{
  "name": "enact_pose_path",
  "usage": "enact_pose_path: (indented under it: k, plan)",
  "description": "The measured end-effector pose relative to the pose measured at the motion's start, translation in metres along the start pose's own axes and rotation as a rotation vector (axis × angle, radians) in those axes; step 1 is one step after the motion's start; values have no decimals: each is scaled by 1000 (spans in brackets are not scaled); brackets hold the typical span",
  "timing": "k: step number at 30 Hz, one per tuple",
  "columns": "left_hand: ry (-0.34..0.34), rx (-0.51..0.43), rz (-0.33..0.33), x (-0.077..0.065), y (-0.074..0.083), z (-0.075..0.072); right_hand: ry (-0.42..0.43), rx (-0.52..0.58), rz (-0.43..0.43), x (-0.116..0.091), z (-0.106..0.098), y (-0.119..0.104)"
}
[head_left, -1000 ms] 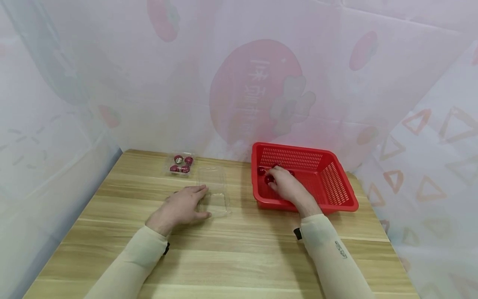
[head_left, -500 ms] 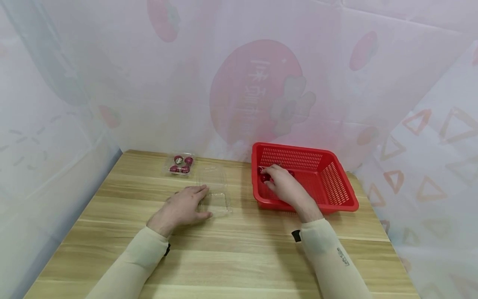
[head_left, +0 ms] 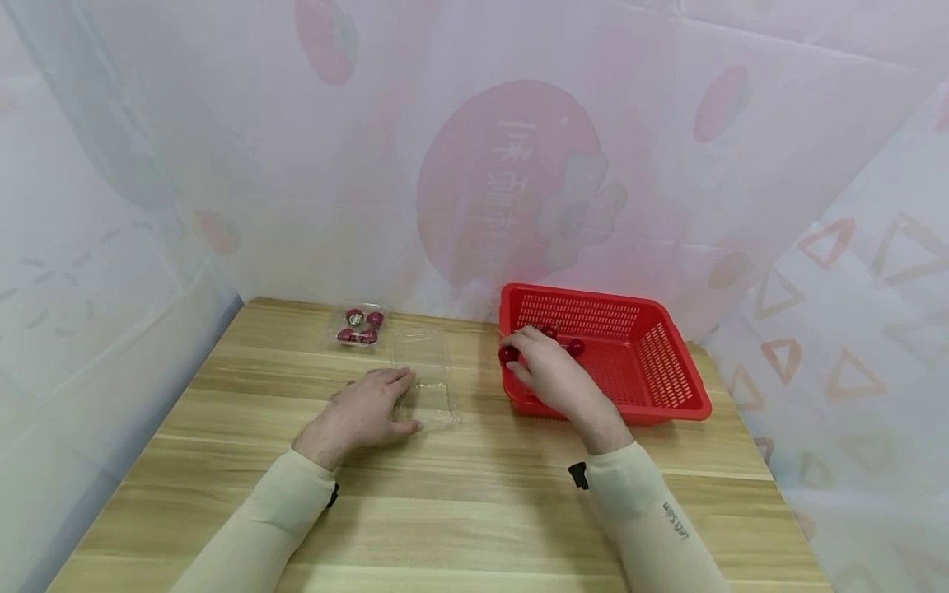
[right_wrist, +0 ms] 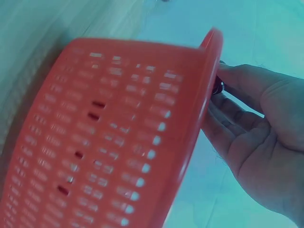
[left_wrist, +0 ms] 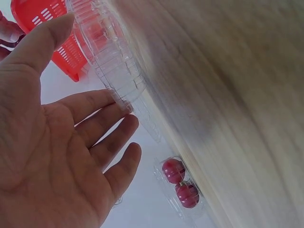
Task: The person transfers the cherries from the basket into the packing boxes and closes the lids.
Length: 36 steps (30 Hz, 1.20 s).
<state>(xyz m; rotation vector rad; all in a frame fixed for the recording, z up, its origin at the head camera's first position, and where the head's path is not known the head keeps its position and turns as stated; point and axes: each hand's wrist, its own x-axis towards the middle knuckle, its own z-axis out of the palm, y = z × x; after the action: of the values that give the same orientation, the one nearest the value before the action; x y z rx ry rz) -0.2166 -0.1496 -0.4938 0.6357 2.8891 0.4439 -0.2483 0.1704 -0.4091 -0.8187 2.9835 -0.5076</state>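
Note:
My right hand [head_left: 552, 375] pinches a dark red cherry [head_left: 508, 354] between thumb and fingers, at the left rim of the red basket [head_left: 675, 403]. In the right wrist view the basket wall hides most of that cherry [right_wrist: 218, 86]. Two more cherries, one of them a glossy red cherry [head_left: 575, 347], lie inside the basket. My left hand [head_left: 359, 416] has its fingers extended, and its fingertips touch the edge of a clear plastic clamshell box [head_left: 433, 399] that stands with its lid open. In the left wrist view the box [left_wrist: 111, 61] lies beyond the thumb and fingertips.
Another clear plastic box [head_left: 334, 333] with several cherries in it sits at the back left of the wooden table [head_left: 445, 519]. A printed cloth backdrop [head_left: 371, 165] rises behind the table's far edge.
My right hand has moved left inside the basket and up to its left rim, with a cherry between its fingers. The left hand and the clear box have stayed nearly still.

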Motion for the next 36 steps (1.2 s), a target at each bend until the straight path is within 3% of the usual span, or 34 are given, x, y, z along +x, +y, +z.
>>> enact_pose_path:
  k: [14, 27, 36]
  plan:
    - [-14, -3, -10, 1, -2, 2, -12, -27, -94, 1, 16, -36]
    - [-7, -21, -5, 1, -3, 3, -26, -71, -183, 6, 41, -53]
    - [2, -24, -1, 1, -3, 5, -45, -174, -195, 13, 61, -62]
